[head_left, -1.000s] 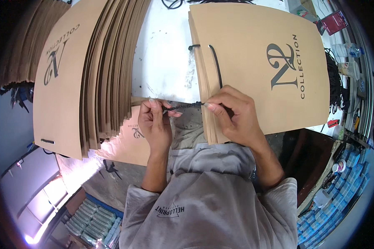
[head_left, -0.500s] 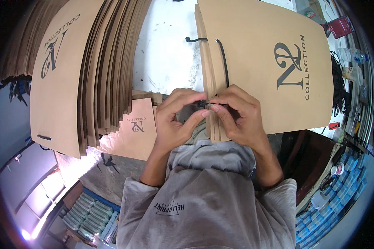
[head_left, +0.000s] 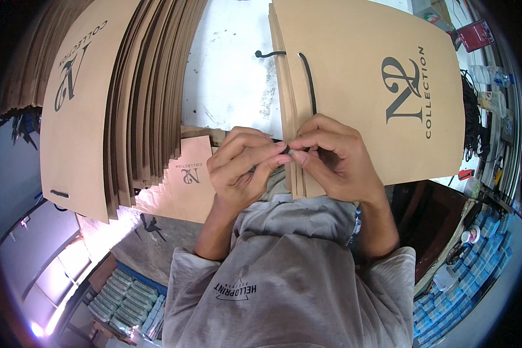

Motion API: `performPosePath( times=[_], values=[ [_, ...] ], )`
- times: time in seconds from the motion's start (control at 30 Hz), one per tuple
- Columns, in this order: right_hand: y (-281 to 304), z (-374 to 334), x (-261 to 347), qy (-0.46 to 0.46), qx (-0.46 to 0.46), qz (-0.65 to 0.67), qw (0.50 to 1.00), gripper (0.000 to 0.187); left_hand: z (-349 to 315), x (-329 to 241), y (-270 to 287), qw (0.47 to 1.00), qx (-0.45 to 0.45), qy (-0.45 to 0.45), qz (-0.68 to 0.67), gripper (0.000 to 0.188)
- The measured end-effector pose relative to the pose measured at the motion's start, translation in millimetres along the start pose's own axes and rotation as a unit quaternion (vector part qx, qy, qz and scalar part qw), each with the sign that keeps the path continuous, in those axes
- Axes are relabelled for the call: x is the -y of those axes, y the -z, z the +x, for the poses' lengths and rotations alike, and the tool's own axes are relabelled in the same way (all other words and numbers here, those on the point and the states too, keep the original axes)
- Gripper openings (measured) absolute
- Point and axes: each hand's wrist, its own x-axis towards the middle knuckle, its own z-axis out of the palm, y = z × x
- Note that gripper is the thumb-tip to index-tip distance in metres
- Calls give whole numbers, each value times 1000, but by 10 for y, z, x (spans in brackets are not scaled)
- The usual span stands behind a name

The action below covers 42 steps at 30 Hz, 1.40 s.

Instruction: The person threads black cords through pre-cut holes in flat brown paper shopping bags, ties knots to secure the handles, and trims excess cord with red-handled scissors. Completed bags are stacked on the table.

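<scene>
A flat brown paper bag [head_left: 354,87] with dark printing lies on top of a few others in front of me. Its black cord [head_left: 308,81] runs out of an eyelet and down under my right fingers, while a knotted end sticks out past the bag's left edge. My left hand [head_left: 238,165] pinches a dark bit of the cord at the bag's near left corner. Thumb and forefinger of my right hand [head_left: 339,156] close on the same spot, touching the left fingertips. The fingers mostly hide the cord there.
Fanned brown bags [head_left: 87,127] fill the left of the white table [head_left: 229,75]; a lighter bag [head_left: 194,168] lies beside them. Black cords [head_left: 472,116] hang at the right edge. Green packs [head_left: 127,301] stand low left, blue boxes [head_left: 464,296] low right.
The left fingers have curled in tighter, and both hands' fingertips have come together over the cord, covering more of it. The bags have shifted slightly left in view.
</scene>
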Motion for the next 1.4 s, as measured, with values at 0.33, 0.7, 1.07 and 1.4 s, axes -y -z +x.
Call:
performPosePath(
  times=[0.33, 0.7, 1.07, 1.4],
  values=[
    [4, 4, 55, -59, -10, 5, 998, 4, 45, -68, -43, 1000, 17, 16, -5, 27],
    [-84, -62, -55, -115, -45, 52, 991, 9, 16, -18, 21, 994, 58, 71, 54, 17],
    [-48, -43, 80, -102, -12, -21, 994, 10, -9, 31, 41, 991, 3, 39, 126, 14],
    [-118, -54, 89, -94, -23, -25, 995, 7, -77, 34, 104, 989, -16, 41, 141, 14]
  ],
)
